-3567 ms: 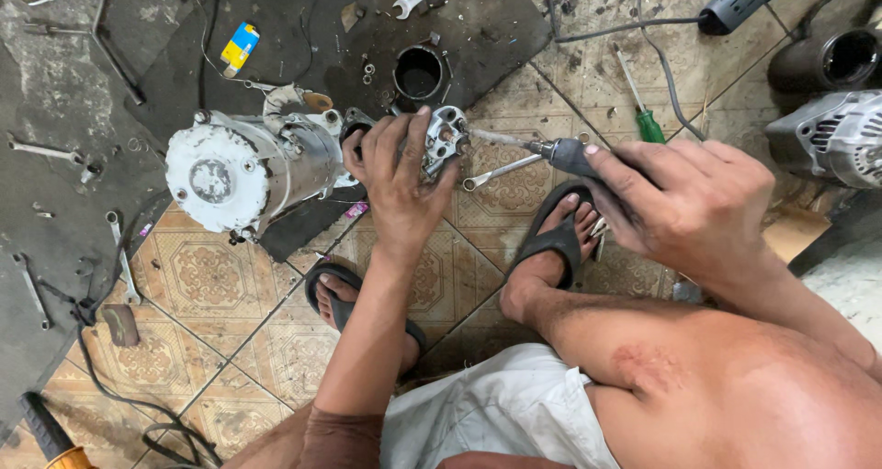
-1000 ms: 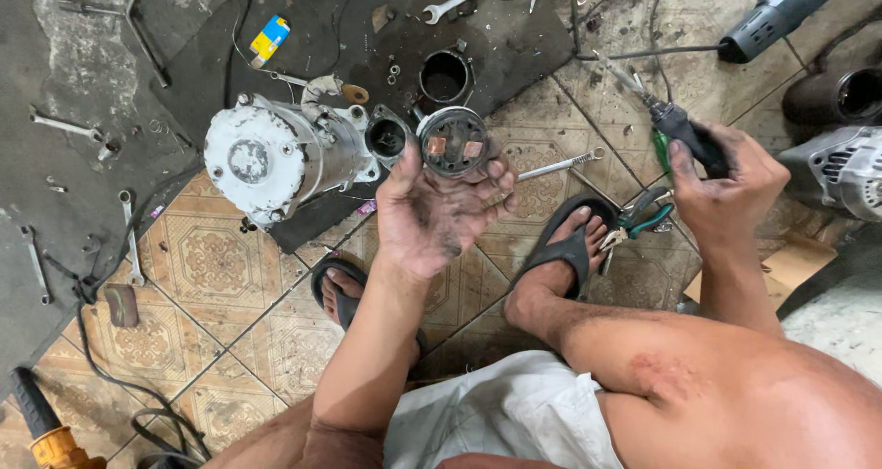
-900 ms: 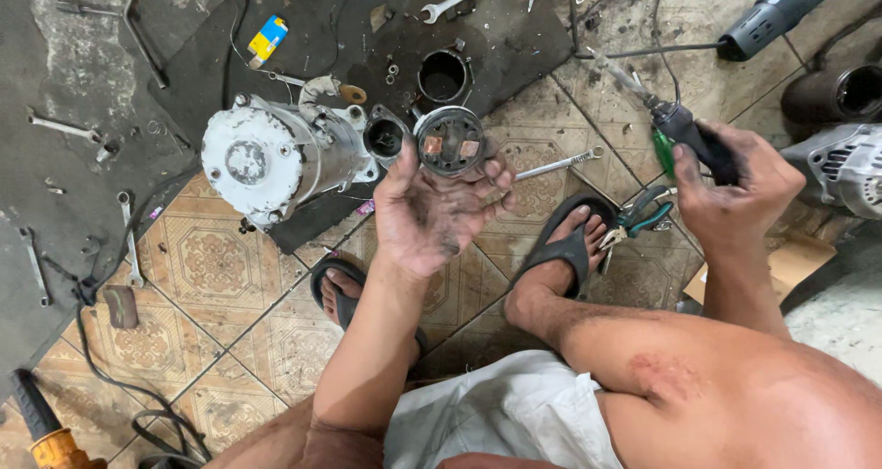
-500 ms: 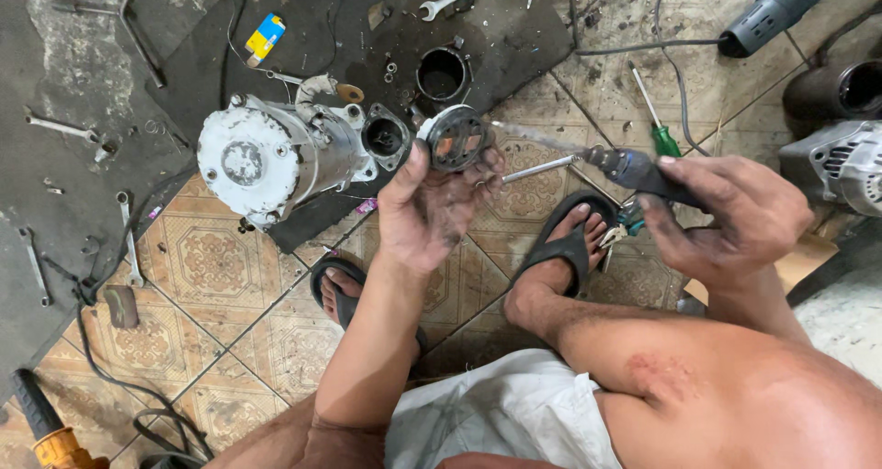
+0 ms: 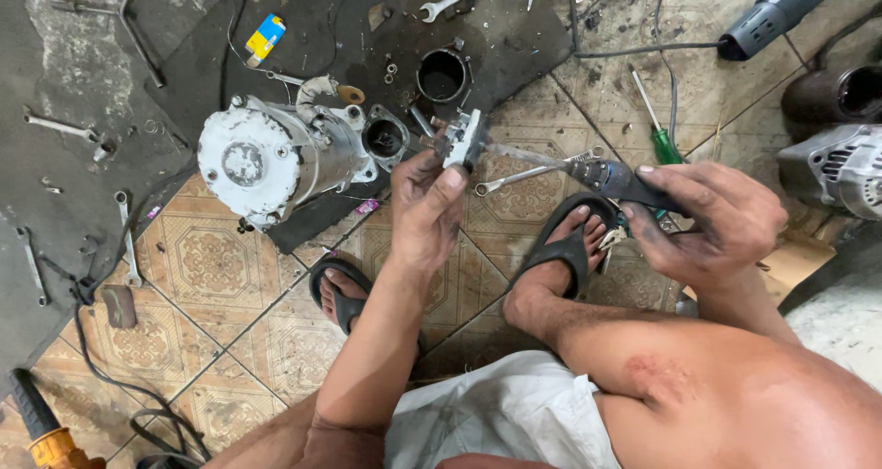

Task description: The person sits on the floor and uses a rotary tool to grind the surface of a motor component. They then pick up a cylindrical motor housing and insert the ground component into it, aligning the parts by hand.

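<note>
Starter motor (image 5: 276,161), pale grey and drum-shaped, lies on its side on the dark mat (image 5: 83,74) at the far left of the floor, its long axis running left to right and its open end facing right toward the hands. Just right of that open end the left hand (image 5: 424,214) holds a small metal end plate (image 5: 464,140) up on edge; the grip is closed, thumb on the near face and fingers behind, pinching the plate. The right hand (image 5: 712,221) sits well to the right, its grip wrapped shut around the dark handle of a screwdriver (image 5: 588,170) whose shaft runs left, nearly level, with the tip reaching the plate. So the plate lies to the left of the right hand, along the line of the shaft, and the left hand is the nearer of the two to the motor. A black ring-shaped housing (image 5: 443,74) stands on the mat farther back. On the patterned tile floor (image 5: 211,262) a combination wrench (image 5: 537,172) lies under the shaft, and a green-handled screwdriver (image 5: 657,129) lies farther right. Both feet in black sandals (image 5: 565,244) rest on the tiles near the hands.
</note>
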### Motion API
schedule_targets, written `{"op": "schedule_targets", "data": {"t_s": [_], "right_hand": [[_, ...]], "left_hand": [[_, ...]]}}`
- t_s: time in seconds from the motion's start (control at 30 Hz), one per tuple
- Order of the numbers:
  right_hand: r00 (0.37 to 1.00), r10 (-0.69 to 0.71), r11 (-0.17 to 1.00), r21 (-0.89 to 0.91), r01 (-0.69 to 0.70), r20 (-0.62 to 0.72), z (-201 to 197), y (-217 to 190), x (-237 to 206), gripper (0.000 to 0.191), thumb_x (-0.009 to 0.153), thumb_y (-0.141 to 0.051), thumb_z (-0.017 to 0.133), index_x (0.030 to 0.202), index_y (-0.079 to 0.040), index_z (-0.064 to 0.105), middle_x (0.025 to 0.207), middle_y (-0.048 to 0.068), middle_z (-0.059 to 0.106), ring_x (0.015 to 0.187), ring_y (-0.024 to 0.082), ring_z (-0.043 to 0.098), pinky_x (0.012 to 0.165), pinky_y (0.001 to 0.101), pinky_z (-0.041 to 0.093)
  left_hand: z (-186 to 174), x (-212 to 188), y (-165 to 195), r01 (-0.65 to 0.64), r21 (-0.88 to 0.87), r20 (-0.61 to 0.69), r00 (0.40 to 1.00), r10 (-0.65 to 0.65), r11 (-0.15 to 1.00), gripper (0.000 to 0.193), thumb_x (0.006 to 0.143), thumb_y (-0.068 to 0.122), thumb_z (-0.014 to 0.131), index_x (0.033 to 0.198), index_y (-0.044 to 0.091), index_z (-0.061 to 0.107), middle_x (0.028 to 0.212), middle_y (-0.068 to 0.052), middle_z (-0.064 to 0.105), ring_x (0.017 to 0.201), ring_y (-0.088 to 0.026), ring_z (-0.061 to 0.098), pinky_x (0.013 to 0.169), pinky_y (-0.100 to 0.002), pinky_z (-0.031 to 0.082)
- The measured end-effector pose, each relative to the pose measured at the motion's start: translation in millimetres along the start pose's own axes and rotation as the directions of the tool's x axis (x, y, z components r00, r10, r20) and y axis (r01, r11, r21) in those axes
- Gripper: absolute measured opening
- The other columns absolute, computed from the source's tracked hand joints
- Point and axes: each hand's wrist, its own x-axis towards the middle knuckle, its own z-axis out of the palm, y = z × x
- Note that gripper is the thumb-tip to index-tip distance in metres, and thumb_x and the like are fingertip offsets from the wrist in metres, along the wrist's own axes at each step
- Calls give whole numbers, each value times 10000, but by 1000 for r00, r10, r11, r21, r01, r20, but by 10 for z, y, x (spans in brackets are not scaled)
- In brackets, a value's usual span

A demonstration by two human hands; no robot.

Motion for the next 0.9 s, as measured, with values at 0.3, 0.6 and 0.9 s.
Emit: {"op": "schedule_targets", "data": {"t_s": [0.3, 0.6, 0.9], "right_hand": [[988, 151, 984, 90, -151, 8, 131, 187, -407, 364, 838, -27, 867, 1171, 25, 730, 969, 205, 727, 795, 237, 719, 698, 287, 556], [911, 376, 705, 585, -401, 172, 454, 680, -756, 314, 883, -55, 818, 1159, 48, 709, 1077, 144, 739, 933, 142, 704, 858, 247, 566], [847, 293, 301, 798, -522, 444, 705, 1174, -931, 381, 884, -185, 850, 1163, 40, 721, 1132, 165, 714, 1096, 233, 673, 997, 353, 538]], "left_hand": [[198, -56, 171, -226, 195, 227, 957, 180, 954, 659, 849, 170, 881, 1379, -108, 605, 1459, -132, 548, 1292, -194, 599, 1157, -339, 463], [454, -185, 466, -426, 608, 373, 898, 233, 670, 734, 771, 273, 896, 1371, -59, 634, 1333, -118, 609, 1235, -211, 633, 1103, -335, 504], [704, -289, 589, -676, 694, 629, 737, 250, 247, 725, 697, 256, 858, 1348, 38, 627, 1327, -132, 596, 1301, -333, 559, 1155, -468, 368]]}}
